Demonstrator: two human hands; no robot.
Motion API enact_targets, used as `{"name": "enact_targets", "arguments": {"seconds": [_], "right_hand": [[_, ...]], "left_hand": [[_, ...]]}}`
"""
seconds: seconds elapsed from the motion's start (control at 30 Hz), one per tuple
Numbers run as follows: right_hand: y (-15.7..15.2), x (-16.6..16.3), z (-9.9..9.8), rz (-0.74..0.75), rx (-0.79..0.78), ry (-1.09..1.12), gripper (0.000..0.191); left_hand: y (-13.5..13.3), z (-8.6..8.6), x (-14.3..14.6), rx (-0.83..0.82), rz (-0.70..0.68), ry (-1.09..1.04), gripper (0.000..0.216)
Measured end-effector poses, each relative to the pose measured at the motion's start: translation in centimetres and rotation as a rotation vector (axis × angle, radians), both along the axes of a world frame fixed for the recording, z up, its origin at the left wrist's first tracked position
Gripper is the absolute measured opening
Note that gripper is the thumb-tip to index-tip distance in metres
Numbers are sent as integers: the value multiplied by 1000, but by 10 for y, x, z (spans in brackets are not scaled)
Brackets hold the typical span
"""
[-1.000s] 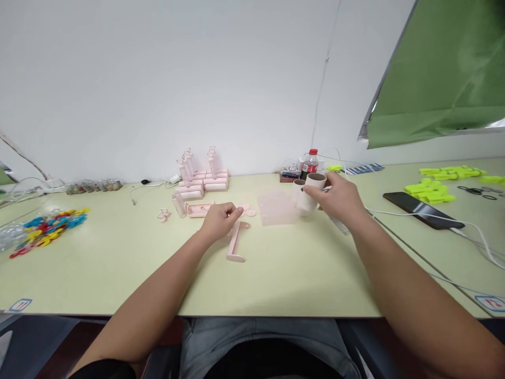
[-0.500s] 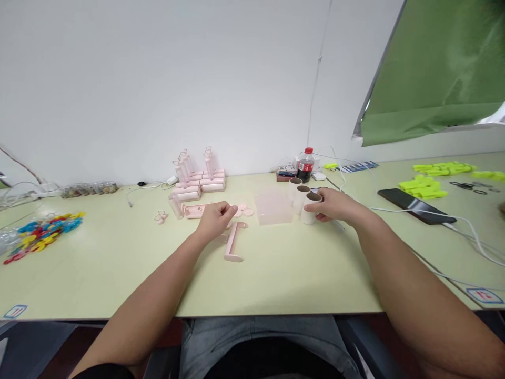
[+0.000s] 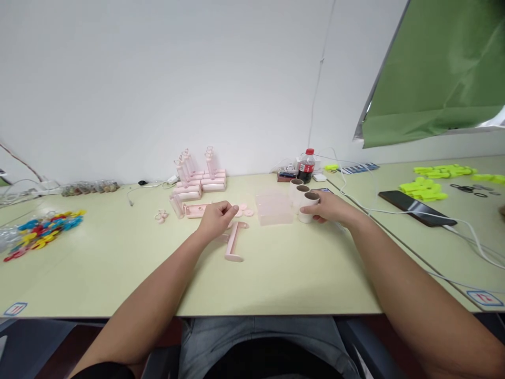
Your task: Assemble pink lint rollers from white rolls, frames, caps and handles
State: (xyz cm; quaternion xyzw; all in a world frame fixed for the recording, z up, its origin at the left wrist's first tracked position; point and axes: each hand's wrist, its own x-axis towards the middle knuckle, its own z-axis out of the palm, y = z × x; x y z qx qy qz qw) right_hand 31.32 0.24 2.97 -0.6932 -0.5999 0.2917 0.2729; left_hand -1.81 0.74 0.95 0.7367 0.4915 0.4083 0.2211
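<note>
– What's around us?
– A white wall [image 3: 177,79], our pale green table [image 3: 118,273] below it, and one green blind [image 3: 442,79] at right.
– Our hands?
– Our right hand [image 3: 329,208] grips the front roll [image 3: 306,216] of three upright in a row, beside the pink block [image 3: 274,209]. Our left hand [image 3: 215,220] is curled near one bracket [image 3: 232,243]; we can't tell whether it holds anything.
– Smaller?
– We count one phone [image 3: 416,208], one bottle [image 3: 305,169] behind the rolls, and some discs [image 3: 248,212], too bunched to count.

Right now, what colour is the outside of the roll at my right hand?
The roll is white outside, seen best in the head view.
</note>
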Motion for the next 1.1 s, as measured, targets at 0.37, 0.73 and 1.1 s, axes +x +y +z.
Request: {"name": "enact_targets", "arguments": {"seconds": [0.37, 0.73, 1.1], "right_hand": [[3, -9, -5, -48, 68, -59, 67], [8, -14, -13, -74, 154, -106, 66], [11, -11, -20, -41, 84, 60, 87]], "left_hand": [[2, -2, -1, -14, 6, 2, 39], [-1, 15, -17, -157, -77, 308, 35], [-1, 31, -40, -351, -219, 654, 28]]}}
